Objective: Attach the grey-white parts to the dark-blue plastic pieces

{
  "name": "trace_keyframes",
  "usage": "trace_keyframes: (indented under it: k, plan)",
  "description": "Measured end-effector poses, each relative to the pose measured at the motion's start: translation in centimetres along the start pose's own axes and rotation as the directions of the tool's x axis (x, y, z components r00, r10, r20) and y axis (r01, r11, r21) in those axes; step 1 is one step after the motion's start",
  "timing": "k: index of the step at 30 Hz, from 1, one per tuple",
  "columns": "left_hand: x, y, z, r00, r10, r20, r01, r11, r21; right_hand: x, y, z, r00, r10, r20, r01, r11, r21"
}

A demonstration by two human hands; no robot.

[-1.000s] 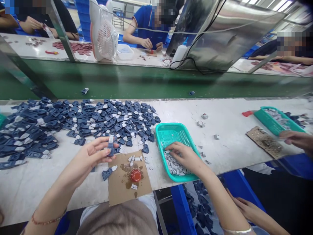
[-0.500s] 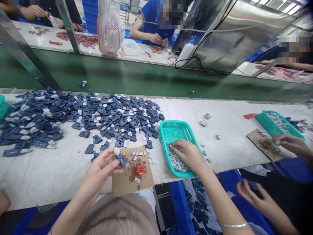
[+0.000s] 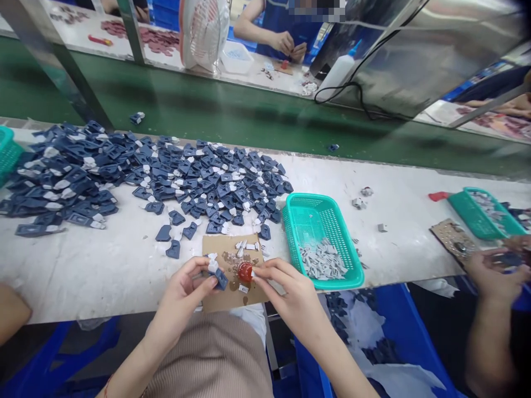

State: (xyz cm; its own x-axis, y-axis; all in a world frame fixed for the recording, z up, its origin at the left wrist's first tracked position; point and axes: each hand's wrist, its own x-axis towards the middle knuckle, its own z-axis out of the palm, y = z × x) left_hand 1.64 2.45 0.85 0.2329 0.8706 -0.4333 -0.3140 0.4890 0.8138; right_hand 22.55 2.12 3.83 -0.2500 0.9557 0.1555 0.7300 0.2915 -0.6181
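My left hand [image 3: 191,288] pinches a dark blue plastic part [image 3: 218,278] with a whitish piece at its upper end. Between the thumb and fingertips of my right hand [image 3: 288,284] is a small pale grey piece, mostly covered by the fingers. Those fingertips are at the right side of a round red cap [image 3: 245,271], which sits on a wet-stained cardboard piece [image 3: 215,302]. Several small grey pieces [image 3: 248,246] lie on the cardboard too. Right of it stands a green basket [image 3: 291,232] with many small grey pieces [image 3: 326,261] inside.
A big heap of blue parts [image 3: 199,179] spreads over the table's left and middle. Another person's hands [image 3: 498,271] work at the right, near a second green basket [image 3: 477,215] and cardboard. A green divider [image 3: 232,116] runs behind. A blue bin [image 3: 415,326] stands below the table edge.
My right hand has left the green basket and moved left to the red cap, with a small grey piece in its fingertips. My left hand still holds the blue part. The view has shifted slightly.
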Motion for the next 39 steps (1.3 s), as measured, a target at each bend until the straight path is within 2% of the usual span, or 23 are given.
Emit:
trace_keyframes:
  k: [4,9,17,23,28,31,34,37,39]
  plan:
    - [0.0,-1.1,-0.3,0.999,0.022,0.045,-0.020,0.999,-0.031,0.0,0.0,0.4,0.999,-0.038,0.011,0.038,0.996,-0.078]
    - [-0.1,-1.4,-0.3,0.996,0.049,0.069,-0.047,0.998,-0.031,0.0,-0.2,0.5,0.998,-0.068,0.016,0.070,0.985,-0.157]
    - [-0.4,-2.1,0.2,0.992,0.037,0.119,-0.040,0.999,0.029,0.2,-0.7,0.8,0.998,-0.061,-0.015,0.057,0.983,-0.172]
    - [-0.2,-2.6,0.3,0.993,0.055,0.107,-0.063,0.996,0.069,0.4,-0.9,0.7,0.999,-0.046,-0.020,0.042,0.983,-0.181]
    - [-0.2,-2.2,0.4,0.992,0.058,0.114,-0.062,0.997,0.035,0.4,-0.9,0.9,1.000,-0.011,-0.020,0.008,0.992,-0.129]
    - [-0.2,-1.8,0.7,0.992,0.042,0.115,-0.041,0.999,-0.013,0.5,-0.8,0.6,0.995,0.099,-0.029,-0.099,0.995,0.008]
    - [-0.2,-1.4,1.2,0.997,0.018,0.081,-0.012,0.998,-0.069,0.6,-0.7,-0.2,0.951,0.308,0.009,-0.297,0.909,0.292]
    - [-0.3,-0.8,1.7,0.997,0.015,0.074,-0.007,0.994,-0.105,0.6,-1.0,-0.7,0.874,0.475,0.100,-0.440,0.689,0.575]
    - [-0.3,-0.5,2.1,0.997,0.021,0.080,-0.011,0.992,-0.127,0.6,-1.5,-0.6,0.832,0.526,0.175,-0.491,0.553,0.673]
